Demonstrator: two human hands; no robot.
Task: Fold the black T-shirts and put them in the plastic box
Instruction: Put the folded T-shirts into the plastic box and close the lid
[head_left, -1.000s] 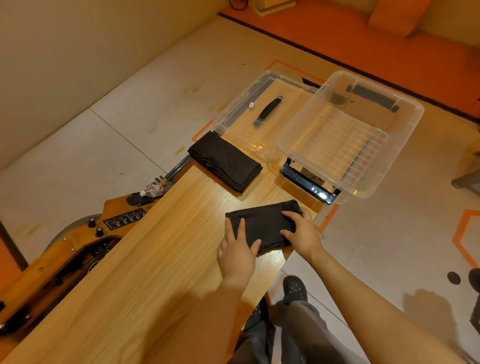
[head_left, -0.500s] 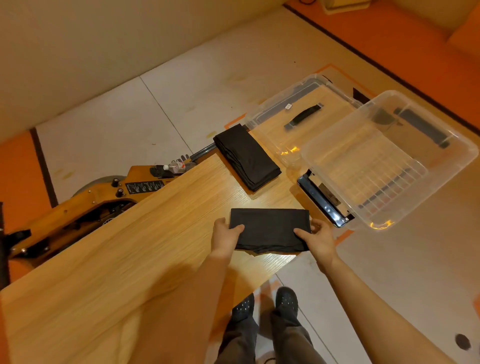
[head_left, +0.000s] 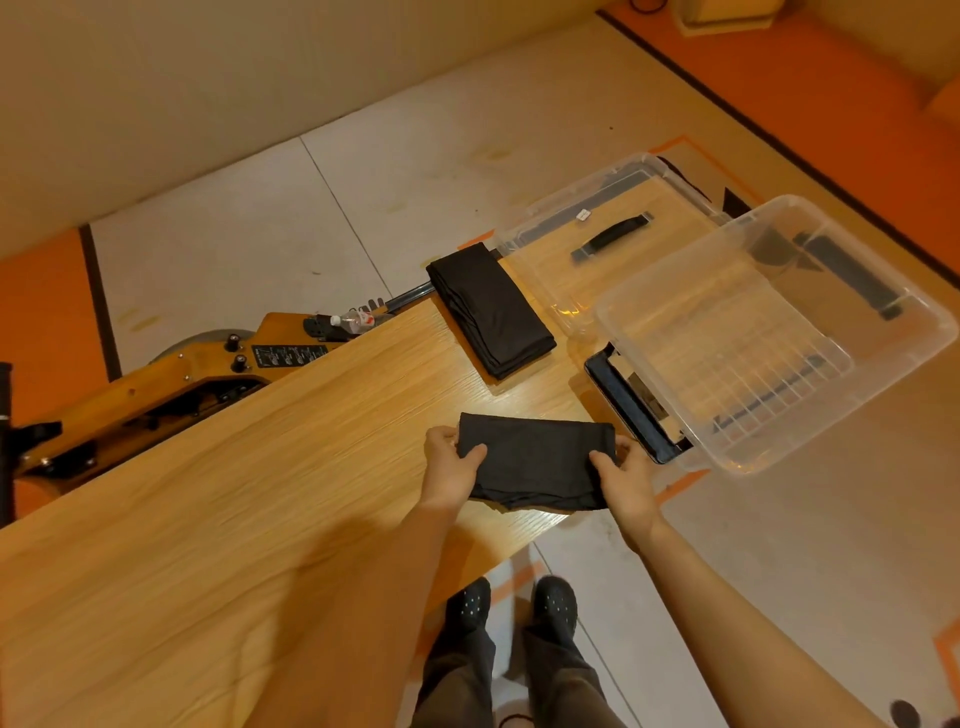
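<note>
From the head view, the folded black T-shirt sat on the surface just beside the plastic box, and could unfold if lifted unevenly, since the left hand and right hand each pinched only one end

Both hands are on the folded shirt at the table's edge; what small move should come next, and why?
Probably lift it and carry it right toward the plastic box. The left hand and right hand each pinch an end of the folded shirt, which already looks compact, and the box stands open and looks empty beside it. A second folded shirt waits farther back.
</note>
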